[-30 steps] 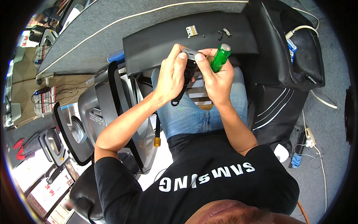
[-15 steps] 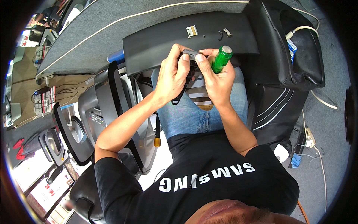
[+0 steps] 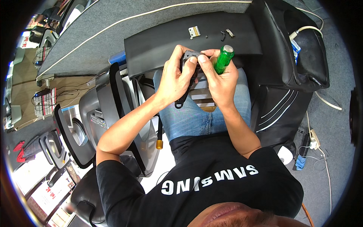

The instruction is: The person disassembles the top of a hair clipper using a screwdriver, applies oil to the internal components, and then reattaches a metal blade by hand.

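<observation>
Between both hands, over my lap, is a black hair clipper [image 3: 185, 94] with a hanging loop at its lower end. My left hand [image 3: 175, 75] is wrapped round its body, thumb near the grey top end. My right hand [image 3: 222, 81] holds a screwdriver [image 3: 224, 60] with a green see-through handle, butt end up; its blade is hidden. The right thumb also presses on the clipper's top end, beside the left thumb. On the black padded bench [image 3: 159, 47] beyond lie a metal clipper blade [image 3: 194, 31], a small metal part [image 3: 230, 33], a dark thin piece [image 3: 223, 36] and tiny screws [image 3: 206, 36].
A black padded armrest [image 3: 272, 45] adjoins the bench at right, with a pale cable [image 3: 310, 28] over it. Grey and black chairs [image 3: 109, 102] crowd my left. A dark rod with a gold tip [image 3: 159, 143] stands by my left thigh. A power strip [image 3: 314, 138] lies at far right.
The clipper has tipped slightly, so more of its grey top end shows. My left thumb has slid right towards the right thumb. The screwdriver handle has shifted slightly left.
</observation>
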{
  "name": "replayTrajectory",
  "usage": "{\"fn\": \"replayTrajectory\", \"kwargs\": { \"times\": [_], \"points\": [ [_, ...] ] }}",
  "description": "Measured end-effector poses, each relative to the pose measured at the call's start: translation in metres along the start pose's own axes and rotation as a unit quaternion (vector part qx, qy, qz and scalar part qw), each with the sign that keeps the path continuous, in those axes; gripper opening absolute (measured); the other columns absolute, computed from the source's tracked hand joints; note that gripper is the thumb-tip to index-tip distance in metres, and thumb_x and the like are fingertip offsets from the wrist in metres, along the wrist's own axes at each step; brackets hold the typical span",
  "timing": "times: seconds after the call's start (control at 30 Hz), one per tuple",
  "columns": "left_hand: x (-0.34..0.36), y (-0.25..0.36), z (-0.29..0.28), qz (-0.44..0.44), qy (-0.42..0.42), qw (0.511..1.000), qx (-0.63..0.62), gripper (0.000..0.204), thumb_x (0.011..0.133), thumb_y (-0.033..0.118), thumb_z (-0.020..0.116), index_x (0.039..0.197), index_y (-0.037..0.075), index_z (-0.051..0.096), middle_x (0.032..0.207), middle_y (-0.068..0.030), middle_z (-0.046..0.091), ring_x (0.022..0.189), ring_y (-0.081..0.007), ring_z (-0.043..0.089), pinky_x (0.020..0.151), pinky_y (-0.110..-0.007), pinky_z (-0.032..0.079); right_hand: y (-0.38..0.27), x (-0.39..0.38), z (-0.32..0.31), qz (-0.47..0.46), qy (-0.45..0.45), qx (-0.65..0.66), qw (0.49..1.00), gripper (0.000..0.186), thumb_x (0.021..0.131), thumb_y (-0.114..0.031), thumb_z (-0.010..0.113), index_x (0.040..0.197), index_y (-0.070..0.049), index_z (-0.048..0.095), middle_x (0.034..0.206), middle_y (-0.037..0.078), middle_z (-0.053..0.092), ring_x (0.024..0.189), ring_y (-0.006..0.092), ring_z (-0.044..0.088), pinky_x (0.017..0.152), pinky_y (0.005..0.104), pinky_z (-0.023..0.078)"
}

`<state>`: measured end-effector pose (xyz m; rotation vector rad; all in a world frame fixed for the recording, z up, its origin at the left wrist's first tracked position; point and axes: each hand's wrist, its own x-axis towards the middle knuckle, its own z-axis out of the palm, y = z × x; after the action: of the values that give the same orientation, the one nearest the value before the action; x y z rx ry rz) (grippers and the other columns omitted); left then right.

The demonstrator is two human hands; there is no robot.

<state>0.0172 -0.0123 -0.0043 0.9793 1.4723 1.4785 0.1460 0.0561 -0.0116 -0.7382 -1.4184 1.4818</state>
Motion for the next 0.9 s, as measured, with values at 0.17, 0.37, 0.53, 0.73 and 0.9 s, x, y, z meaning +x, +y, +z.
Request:
{"fn": "replayTrajectory", "kwargs": {
  "times": [0.17,0.37,0.53,0.73,0.9],
  "points": [
    [-0.001,0.002,0.002,0.0,-0.002,1.0,-0.002,0.016,0.107,0.015,0.055,0.111,0.0,0.054,0.076,-0.0061,0.065,0.059,-0.0104,0.064,0.053,-0.028,0.051,-0.007,0.0,0.001,-0.002,-0.008,0.031,0.999,0.015,0.099,-0.008,0.074,0.11,0.001,0.069,0.071,-0.004,0.059,0.063,0.0012,0.055,0.054,0.0213,0.045],
    [0.001,-0.001,-0.001,0.005,0.003,1.0,0.017,0.018,0.106,0.017,0.055,0.111,-0.001,0.053,0.076,-0.0084,0.064,0.06,-0.0123,0.064,0.053,-0.029,0.052,-0.006,0.0,-0.001,-0.019,-0.022,0.021,0.999,0.016,0.1,-0.008,0.073,0.111,0.001,0.068,0.073,-0.002,0.062,0.064,0.003,0.058,0.056,0.0221,0.048],
    [0.003,0.001,-0.01,-0.035,-0.038,0.998,0.028,0.021,0.104,0.016,0.045,0.118,0.001,0.051,0.089,-0.0105,0.065,0.065,-0.0146,0.064,0.057,-0.03,0.054,-0.009,0.001,-0.003,0.057,-0.036,0.047,0.997,0.018,0.102,-0.013,0.072,0.11,0.003,0.068,0.073,-0.002,0.063,0.063,0.0033,0.058,0.055,0.0224,0.049],
    [0.004,0.003,-0.005,-0.071,-0.019,0.997,0.001,0.019,0.101,0.014,0.051,0.11,-0.002,0.049,0.079,-0.0134,0.064,0.062,-0.0177,0.066,0.056,-0.034,0.053,-0.001,0.008,-0.013,0.218,-0.057,0.17,0.959,0.017,0.103,-0.014,0.071,0.112,0.0,0.07,0.066,-0.007,0.054,0.05,-0.002,0.042,0.043,0.0193,0.031],
    [0.005,0.003,-0.005,-0.101,-0.028,0.994,0.014,0.021,0.102,0.017,0.048,0.116,0.002,0.049,0.088,-0.0117,0.065,0.063,-0.0173,0.065,0.055,-0.032,0.054,-0.002,0.01,-0.012,0.253,-0.048,0.186,0.948,0.015,0.102,-0.013,0.072,0.11,-0.002,0.07,0.061,-0.01,0.046,0.046,-0.0023,0.034,0.042,0.0197,0.025]
  ]
}}
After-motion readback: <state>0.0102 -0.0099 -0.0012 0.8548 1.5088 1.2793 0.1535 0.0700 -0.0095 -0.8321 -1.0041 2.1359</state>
